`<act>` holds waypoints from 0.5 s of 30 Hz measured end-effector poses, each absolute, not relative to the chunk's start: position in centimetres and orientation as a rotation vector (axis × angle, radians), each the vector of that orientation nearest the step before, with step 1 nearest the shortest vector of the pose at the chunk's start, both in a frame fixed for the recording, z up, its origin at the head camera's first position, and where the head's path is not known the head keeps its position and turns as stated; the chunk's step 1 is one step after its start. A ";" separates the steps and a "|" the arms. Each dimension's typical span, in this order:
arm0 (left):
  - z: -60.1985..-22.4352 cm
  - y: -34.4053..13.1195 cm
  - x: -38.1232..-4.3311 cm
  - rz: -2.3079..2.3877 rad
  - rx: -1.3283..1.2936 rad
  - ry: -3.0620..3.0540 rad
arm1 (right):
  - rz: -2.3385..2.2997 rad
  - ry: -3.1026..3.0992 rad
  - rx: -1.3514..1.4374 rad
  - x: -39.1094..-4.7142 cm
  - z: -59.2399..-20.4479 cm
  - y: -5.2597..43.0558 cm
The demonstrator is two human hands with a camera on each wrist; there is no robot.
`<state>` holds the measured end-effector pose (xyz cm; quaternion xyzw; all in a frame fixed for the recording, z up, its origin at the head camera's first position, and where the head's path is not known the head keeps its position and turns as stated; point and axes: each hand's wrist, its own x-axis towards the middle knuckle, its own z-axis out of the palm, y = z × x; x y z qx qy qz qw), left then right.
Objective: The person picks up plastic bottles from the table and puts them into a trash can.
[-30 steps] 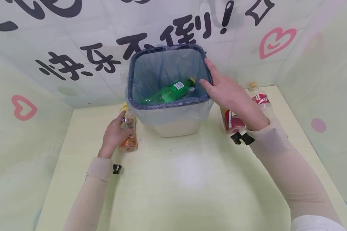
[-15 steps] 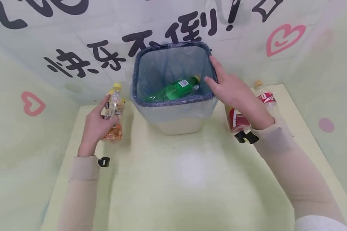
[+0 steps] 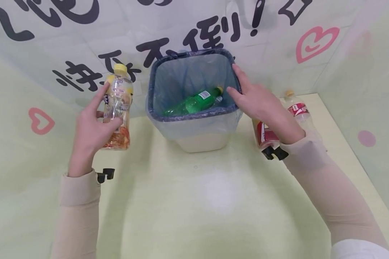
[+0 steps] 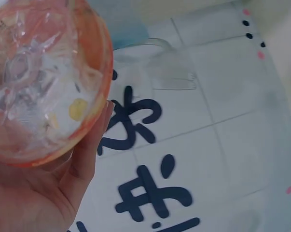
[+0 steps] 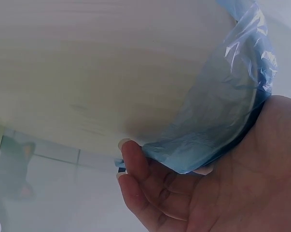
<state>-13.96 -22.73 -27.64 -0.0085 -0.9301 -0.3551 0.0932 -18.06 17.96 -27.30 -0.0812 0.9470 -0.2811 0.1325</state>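
Note:
My left hand [image 3: 92,126] grips a clear plastic bottle [image 3: 118,97] with a yellow cap and orange-red lower label, held upright above the table left of the bin. In the left wrist view the base of this bottle [image 4: 34,92] fills the upper left, with fingers behind it. My right hand [image 3: 254,100] holds the right rim of a pale trash bin [image 3: 202,140] lined with a thin blue bag. From below, the right wrist view shows curled fingers of the right hand [image 5: 184,188] at the bag-covered rim [image 5: 208,145]. Inside the bin lies a green plastic bottle [image 3: 196,102].
Behind my right forearm stands a clear bottle with a red label [image 3: 299,109]. A second red-labelled bottle [image 3: 265,135] is partly hidden by that arm. The bin stands on a pale table [image 3: 194,201], close to a white back wall [image 3: 181,21] with black lettering.
My left hand has lifted the yellow-capped bottle off the table and carried it left and up. The right hand stays on the bin rim.

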 end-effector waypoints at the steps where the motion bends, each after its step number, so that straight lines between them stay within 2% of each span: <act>1: -27.3 -22.5 -13.9 -1.048 -0.033 -2.756 | -0.816 2.747 -0.234 -18.1 -27.3 17.9; 15: -23.9 -20.0 -14.3 -1.026 -0.174 -2.562 | -0.821 2.736 -0.231 -18.1 -27.3 18.0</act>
